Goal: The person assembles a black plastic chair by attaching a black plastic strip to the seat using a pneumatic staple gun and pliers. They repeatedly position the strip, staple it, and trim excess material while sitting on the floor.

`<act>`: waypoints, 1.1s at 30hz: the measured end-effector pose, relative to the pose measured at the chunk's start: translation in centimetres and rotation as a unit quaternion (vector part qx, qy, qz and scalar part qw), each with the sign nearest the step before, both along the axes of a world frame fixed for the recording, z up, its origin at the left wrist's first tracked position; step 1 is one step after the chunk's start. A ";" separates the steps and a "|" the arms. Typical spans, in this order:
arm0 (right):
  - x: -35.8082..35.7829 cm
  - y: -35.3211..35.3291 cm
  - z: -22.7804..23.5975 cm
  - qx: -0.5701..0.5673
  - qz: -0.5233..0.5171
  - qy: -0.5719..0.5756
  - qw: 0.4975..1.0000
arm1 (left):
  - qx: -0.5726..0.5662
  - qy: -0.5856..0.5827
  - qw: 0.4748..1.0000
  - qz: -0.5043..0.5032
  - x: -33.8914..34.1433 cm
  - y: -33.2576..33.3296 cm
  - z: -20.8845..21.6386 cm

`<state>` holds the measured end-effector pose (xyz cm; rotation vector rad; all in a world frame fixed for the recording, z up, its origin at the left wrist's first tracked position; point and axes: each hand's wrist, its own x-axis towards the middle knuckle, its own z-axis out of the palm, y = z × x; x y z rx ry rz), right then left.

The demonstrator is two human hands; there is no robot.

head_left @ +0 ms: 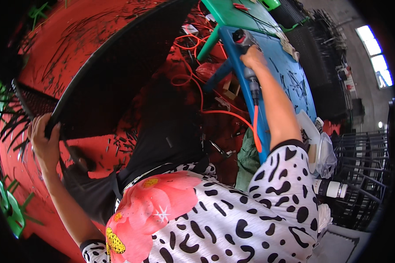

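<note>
My left hand (45,139) is closed around the rim of a large dark woven panel (114,74), which leans up across the left and middle of the view. At the upper right, my right arm stretches over a blue plastic table (278,65). There my right hand (253,58) wraps around a grey and black air tool (250,75) with a red patch near its head. From the tool's lower end runs an orange air hose (256,118), looping down past the table's edge. Whether the tool rests on the table I cannot tell.
Dark strip scraps lie on the blue table and the red floor (44,206). Behind stands a green table (237,17). Orange hose loops, a small cardboard box (231,89) and a green sack (249,160) lie below. Dark frames (360,171) stack at right.
</note>
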<state>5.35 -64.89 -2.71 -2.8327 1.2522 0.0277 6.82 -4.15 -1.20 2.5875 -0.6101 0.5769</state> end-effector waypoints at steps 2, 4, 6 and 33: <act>-0.1 -1.3 -0.5 -0.019 -0.005 -0.025 0.999 | -0.032 0.031 0.999 0.011 0.0 -0.2 0.0; -0.7 -3.2 -1.0 -0.023 0.003 -0.058 0.998 | -0.022 0.045 0.999 0.018 0.4 0.0 0.1; -2.9 -6.9 -0.8 0.045 0.055 -0.133 0.989 | -0.032 0.030 0.999 0.028 0.8 0.6 -0.5; 0.7 23.3 7.9 -0.001 0.642 -0.240 0.728 | -0.236 -0.113 0.965 0.001 -1.1 -1.6 -2.2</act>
